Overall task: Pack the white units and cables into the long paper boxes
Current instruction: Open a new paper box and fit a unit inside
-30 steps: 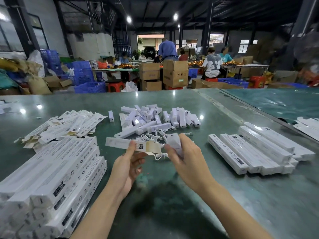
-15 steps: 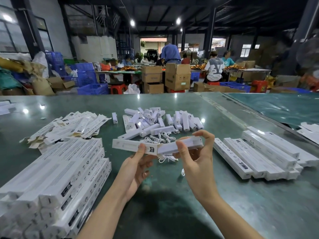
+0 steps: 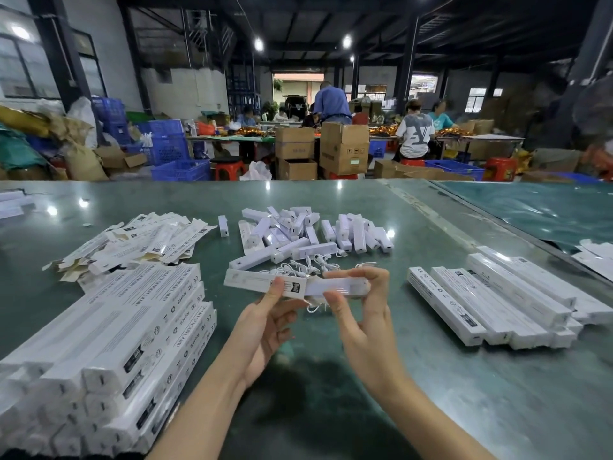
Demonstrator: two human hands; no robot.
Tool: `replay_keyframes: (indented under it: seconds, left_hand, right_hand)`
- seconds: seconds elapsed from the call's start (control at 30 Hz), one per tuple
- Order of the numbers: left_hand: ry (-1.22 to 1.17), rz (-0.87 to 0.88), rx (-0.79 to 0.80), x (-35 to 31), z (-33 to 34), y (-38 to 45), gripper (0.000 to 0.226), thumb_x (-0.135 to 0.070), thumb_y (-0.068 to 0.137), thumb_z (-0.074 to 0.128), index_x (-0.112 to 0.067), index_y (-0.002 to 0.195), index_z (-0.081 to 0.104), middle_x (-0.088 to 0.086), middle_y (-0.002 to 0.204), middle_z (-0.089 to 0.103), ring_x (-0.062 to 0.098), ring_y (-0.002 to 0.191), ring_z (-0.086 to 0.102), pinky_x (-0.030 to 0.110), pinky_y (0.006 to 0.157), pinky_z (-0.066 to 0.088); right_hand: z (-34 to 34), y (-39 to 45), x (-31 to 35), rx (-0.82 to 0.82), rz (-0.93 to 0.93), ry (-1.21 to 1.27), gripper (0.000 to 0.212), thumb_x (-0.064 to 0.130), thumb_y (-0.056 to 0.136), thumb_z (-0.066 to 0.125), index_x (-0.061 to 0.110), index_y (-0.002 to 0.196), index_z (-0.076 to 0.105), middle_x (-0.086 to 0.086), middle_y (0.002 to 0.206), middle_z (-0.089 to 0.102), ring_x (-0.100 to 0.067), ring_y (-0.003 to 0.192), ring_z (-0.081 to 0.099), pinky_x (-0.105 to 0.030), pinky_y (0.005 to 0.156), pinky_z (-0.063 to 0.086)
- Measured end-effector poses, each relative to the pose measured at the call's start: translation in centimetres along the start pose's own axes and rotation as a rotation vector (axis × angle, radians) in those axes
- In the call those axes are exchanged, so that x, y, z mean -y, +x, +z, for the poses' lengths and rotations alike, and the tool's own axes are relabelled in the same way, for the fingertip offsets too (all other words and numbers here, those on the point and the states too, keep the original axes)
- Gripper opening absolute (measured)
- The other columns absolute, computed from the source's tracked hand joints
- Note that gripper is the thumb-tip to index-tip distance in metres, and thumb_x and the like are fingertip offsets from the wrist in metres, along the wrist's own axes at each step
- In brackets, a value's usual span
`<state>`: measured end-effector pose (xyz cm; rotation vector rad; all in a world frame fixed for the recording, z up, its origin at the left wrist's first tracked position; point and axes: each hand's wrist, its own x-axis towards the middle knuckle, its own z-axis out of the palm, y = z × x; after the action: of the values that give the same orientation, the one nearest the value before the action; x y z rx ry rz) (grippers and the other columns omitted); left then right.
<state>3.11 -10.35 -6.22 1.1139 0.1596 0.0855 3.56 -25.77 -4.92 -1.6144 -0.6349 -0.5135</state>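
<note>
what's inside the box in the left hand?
A white unit, pinched by the right hand, sticks out of the open end of the box held by the left hand. The cardboard hides anything deeper in.

Green glossy table [image 3: 331,410], scuffed, with ceiling lights reflected along the far part. Directly on it:
- stack of long white boxes [image 3: 109,343], printed sides up, several layers deep, at near left;
- loose heap of flat, unfolded box blanks [image 3: 139,240], behind that stack;
- pile of white units [image 3: 298,230], far centre, one single unit [image 3: 223,226] lying apart just left of it;
- tangle of white cables [image 3: 308,265], just in front of the units;
- row of closed long boxes [image 3: 491,300], side by side with more on top, at right.
Second green sheet [image 3: 537,210] adjoining at far right, a few white blanks [image 3: 593,257] at its edge.
</note>
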Motion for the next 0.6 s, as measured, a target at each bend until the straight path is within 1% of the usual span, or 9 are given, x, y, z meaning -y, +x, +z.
replay_keyframes:
  seconds: [0.03,0.1,0.17,0.27,0.33,0.4,0.47,0.53,0.6]
  left_hand:
    - [-0.015,0.000,0.003,-0.05,-0.04,-0.02,0.037,-0.047,0.082,0.062,-0.014,0.094,0.074,0.005,0.082,0.074,0.006,0.052,0.056,0.017,0.042,0.041]
    - [-0.025,0.003,0.020,-0.18,-0.13,0.02,0.039,-0.048,0.081,0.061,-0.015,0.090,0.078,0.003,0.081,0.075,0.005,0.055,0.059,0.017,0.043,0.042]
    - [-0.041,0.001,0.026,-0.36,-0.17,-0.01,0.037,-0.049,0.078,0.061,-0.019,0.081,0.081,0.001,0.080,0.075,0.004,0.054,0.059,0.016,0.043,0.043]
    - [-0.076,0.001,0.026,-0.61,-0.31,-0.06,0.034,-0.048,0.076,0.062,-0.021,0.075,0.082,0.002,0.079,0.075,0.004,0.050,0.057,0.016,0.041,0.043]
    - [-0.068,0.005,0.027,-0.58,-0.36,-0.12,0.038,-0.049,0.077,0.063,-0.017,0.083,0.081,0.002,0.080,0.074,0.004,0.052,0.056,0.016,0.042,0.043]
    - [-0.038,0.011,0.037,-0.42,-0.40,-0.09,0.048,-0.051,0.079,0.063,-0.011,0.103,0.076,0.006,0.084,0.074,0.005,0.057,0.055,0.016,0.044,0.042]
    - [0.012,0.020,0.070,-0.23,-0.29,-0.09,0.059,-0.052,0.083,0.062,-0.008,0.122,0.067,0.015,0.105,0.073,0.008,0.066,0.055,0.018,0.049,0.039]
    - [0.045,0.034,0.103,-0.08,-0.08,-0.13,0.067,-0.054,0.081,0.063,-0.008,0.129,0.061,0.018,0.120,0.069,0.010,0.073,0.056,0.021,0.055,0.037]
    - [0.063,0.041,0.120,-0.02,0.11,-0.18,0.071,-0.054,0.077,0.066,-0.008,0.130,0.059,0.014,0.117,0.071,0.013,0.079,0.057,0.025,0.062,0.036]
  right_hand:
    - [0.15,-0.08,-0.11,0.053,-0.025,-0.066,0.020,0.043,0.093,0.055,0.039,0.109,0.044,0.013,0.121,0.058,-0.010,0.120,0.049,-0.039,0.103,0.039]
    - [0.42,-0.15,-0.06,0.134,-0.091,-0.158,0.027,0.045,0.092,0.049,0.039,0.118,0.047,0.016,0.132,0.048,-0.009,0.131,0.035,-0.032,0.109,0.030]
    - [0.44,0.06,0.21,0.104,-0.144,-0.125,0.030,0.041,0.093,0.052,0.037,0.122,0.048,0.012,0.133,0.047,-0.013,0.132,0.037,-0.029,0.109,0.031]
    - [0.00,0.25,0.06,-0.008,-0.242,-0.174,0.015,0.033,0.093,0.053,0.026,0.106,0.058,0.006,0.124,0.052,-0.014,0.125,0.044,-0.025,0.101,0.036]
    - [0.01,0.21,-0.13,0.016,-0.209,-0.248,0.020,0.035,0.094,0.050,0.026,0.101,0.066,0.007,0.127,0.050,-0.013,0.126,0.039,-0.027,0.103,0.034]
    - [0.33,-0.04,-0.19,0.094,-0.141,-0.295,0.027,0.042,0.094,0.045,0.030,0.103,0.068,0.008,0.135,0.044,-0.012,0.132,0.030,-0.032,0.108,0.029]
    - [0.66,-0.35,-0.48,0.163,-0.123,-0.377,0.033,0.049,0.095,0.040,0.030,0.098,0.068,0.008,0.142,0.037,-0.010,0.136,0.020,-0.036,0.110,0.025]
    - [0.66,-0.46,-0.63,0.201,-0.115,-0.451,0.040,0.055,0.094,0.035,0.031,0.094,0.067,0.010,0.149,0.028,-0.002,0.136,0.009,-0.031,0.110,0.018]
    - [0.51,-0.46,-0.48,0.225,-0.093,-0.501,0.045,0.060,0.092,0.030,0.036,0.100,0.067,0.016,0.152,0.018,0.005,0.133,-0.001,-0.017,0.108,0.004]
